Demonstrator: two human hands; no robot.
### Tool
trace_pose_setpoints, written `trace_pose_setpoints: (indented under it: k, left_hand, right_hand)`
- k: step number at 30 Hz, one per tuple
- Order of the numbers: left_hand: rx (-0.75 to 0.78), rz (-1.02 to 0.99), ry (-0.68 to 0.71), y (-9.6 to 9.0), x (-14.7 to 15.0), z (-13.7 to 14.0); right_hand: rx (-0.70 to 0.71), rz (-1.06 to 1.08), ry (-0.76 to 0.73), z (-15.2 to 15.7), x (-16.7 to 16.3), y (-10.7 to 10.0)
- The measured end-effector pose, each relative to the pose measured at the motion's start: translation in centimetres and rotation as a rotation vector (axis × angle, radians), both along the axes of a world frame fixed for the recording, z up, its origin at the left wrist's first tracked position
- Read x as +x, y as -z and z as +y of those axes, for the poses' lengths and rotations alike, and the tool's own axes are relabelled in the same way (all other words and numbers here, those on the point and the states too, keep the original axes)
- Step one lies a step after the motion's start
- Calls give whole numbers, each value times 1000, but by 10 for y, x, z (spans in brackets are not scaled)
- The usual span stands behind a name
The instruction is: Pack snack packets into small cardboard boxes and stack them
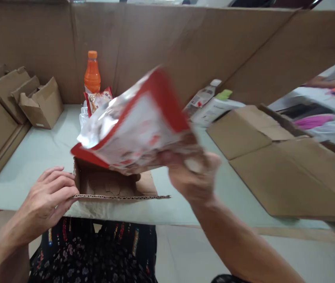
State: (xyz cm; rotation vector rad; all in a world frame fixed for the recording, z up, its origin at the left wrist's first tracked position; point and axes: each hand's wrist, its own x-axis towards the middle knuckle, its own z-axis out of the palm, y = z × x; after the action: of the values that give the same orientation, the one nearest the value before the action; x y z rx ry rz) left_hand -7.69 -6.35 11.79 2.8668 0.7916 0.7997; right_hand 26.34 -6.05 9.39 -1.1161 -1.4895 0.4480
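A small open cardboard box (105, 182) sits at the near edge of the table, its inside partly visible. My left hand (51, 194) grips the box's left side, fingers over the wall by the front flap. Above the box, my right hand (192, 179) is closed round the lower right part of a red-and-white plastic food bag (143, 129). The bag is tilted, smeared by motion, and covers the back of the box. Its silvery side faces left, and its contents cannot be made out.
Behind the bag stand an orange drink bottle (92, 74) and a small red snack packet (99, 100). A clear bottle (204, 96) and a white bottle with a green cap (216, 110) lean at the cardboard partition (161, 35). Cardboard boxes (42, 102) line the left; larger cartons (285, 161) lie right.
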Motion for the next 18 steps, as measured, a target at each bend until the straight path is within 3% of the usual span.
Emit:
trace_pose_setpoints:
  k: [2,5,12,15,18]
  left_hand:
    - [13,-21,-14,3,0,-4]
    - [24,-41,-21,7,1,-7]
    - [28,-42,-37,9,5,-5]
    - [29,-38,-40,9,7,-4]
    - [28,-29,-35,8,6,-4]
  right_hand:
    - [95,-72,-122,13,-21,-6]
    - [126,-221,-297,16,-25,-12]
    - [237,-531,-203,-25,23,-52]
    - [176,-726,-291,-29,25,-69]
    - [58,-849,-382,-20,12,-73]
